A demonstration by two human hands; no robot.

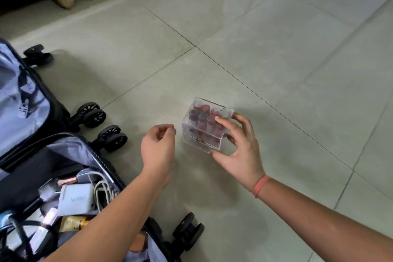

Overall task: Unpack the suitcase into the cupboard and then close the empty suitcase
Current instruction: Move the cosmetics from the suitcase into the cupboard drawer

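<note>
The right hand [240, 149] grips a clear box [204, 127] on the floor [276, 49], fingers over its top, thumb at its near corner. The left hand [158, 144] hangs just beside, loosely curled and empty, its forearm over the open suitcase [63, 149].

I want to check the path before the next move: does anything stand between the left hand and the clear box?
Nothing visible does. Only bare floor shows between the left hand and the clear box, which the right hand holds from its right side.
</note>
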